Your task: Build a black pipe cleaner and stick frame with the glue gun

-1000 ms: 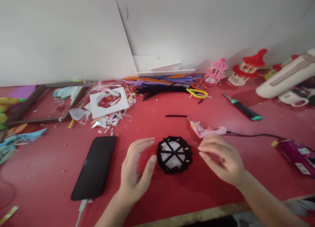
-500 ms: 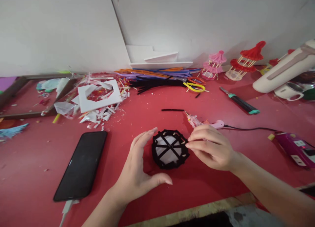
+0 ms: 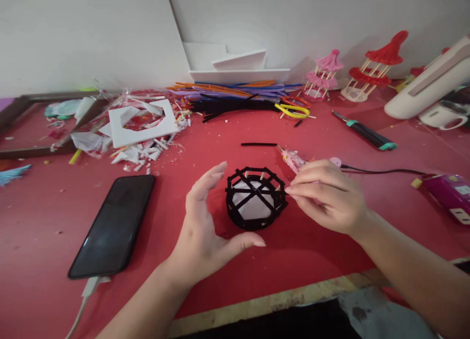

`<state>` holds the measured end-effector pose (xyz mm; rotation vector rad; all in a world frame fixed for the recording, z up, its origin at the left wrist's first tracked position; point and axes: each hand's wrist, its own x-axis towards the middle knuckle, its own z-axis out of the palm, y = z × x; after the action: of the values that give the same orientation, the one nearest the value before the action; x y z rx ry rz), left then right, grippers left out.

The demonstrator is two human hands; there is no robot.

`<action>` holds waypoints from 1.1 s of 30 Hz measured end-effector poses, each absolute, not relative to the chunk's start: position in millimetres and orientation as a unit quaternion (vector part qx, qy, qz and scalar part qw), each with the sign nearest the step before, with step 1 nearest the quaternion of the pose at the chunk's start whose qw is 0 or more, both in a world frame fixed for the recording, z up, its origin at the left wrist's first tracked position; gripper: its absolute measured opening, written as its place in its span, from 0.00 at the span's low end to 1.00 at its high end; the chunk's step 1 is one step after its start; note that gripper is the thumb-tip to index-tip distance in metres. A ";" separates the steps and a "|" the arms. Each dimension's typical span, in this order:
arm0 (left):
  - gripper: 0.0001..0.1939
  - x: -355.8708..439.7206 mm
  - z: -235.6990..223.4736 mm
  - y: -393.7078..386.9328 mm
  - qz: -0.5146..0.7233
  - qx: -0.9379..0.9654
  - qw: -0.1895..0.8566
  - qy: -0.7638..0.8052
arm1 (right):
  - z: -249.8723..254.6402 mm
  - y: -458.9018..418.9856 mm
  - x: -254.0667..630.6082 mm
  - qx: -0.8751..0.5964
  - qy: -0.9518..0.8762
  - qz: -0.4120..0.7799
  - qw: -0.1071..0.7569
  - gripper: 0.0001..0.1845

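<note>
In the middle of the red table stands a small round frame (image 3: 254,191) of black pipe cleaners, with crossed spokes on top, short wooden posts and a white base. My left hand (image 3: 205,226) curves around its left side, fingers and thumb spread, apart from it. At the right rim my right hand (image 3: 328,194) has thumb and fingers pinched on the edge of the frame. Partly behind that hand lies a pink glue gun (image 3: 293,160), its nozzle by a short black pipe cleaner (image 3: 259,144).
A phone (image 3: 113,224) with a cable lies at left, below foam scraps (image 3: 143,126). Pipe cleaners (image 3: 227,96) and scissors (image 3: 293,110) lie at the back. A cutter (image 3: 365,132), a purple power strip (image 3: 446,194), a mug (image 3: 442,116) and small pink (image 3: 323,77) and red (image 3: 378,67) towers are at right.
The view has tilted, so everything sits higher and the frame shows more from the side. My left hand stays spread beside it; my right hand keeps its pinch at the right rim.
</note>
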<state>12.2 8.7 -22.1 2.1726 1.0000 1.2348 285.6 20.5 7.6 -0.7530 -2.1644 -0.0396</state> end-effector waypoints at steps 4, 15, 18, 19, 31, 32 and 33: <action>0.57 16.0 -20.8 9.9 0.476 0.775 0.209 0.358 | 4.5 21.9 285.3 -0.300 -0.862 -0.025 0.408 0.12; 0.34 16.8 -5.1 3.6 0.493 0.784 0.181 0.331 | 6.6 20.5 282.4 -0.308 -0.852 0.005 0.424 0.13; 0.34 17.0 -6.4 3.0 0.481 0.791 0.180 0.333 | 6.2 21.4 282.8 -0.305 -0.852 -0.004 0.425 0.12; 0.34 17.2 -6.6 2.8 0.478 0.792 0.178 0.336 | 5.8 22.0 283.0 -0.308 -0.851 -0.008 0.424 0.12; 0.32 18.1 -2.1 2.7 0.442 0.815 0.111 0.357 | 5.4 23.5 281.4 -0.321 -0.850 -0.017 0.416 0.11; 0.31 18.0 -1.4 2.6 0.438 0.818 0.103 0.357 | 5.4 23.4 281.3 -0.321 -0.851 -0.016 0.415 0.11; 0.30 18.0 -1.0 2.4 0.436 0.820 0.099 0.357 | 5.4 23.4 281.2 -0.319 -0.852 -0.016 0.415 0.11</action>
<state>18.0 2.4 -1.0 2.4263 1.0572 1.2893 281.2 23.4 5.4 -0.8012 -2.1412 -0.0398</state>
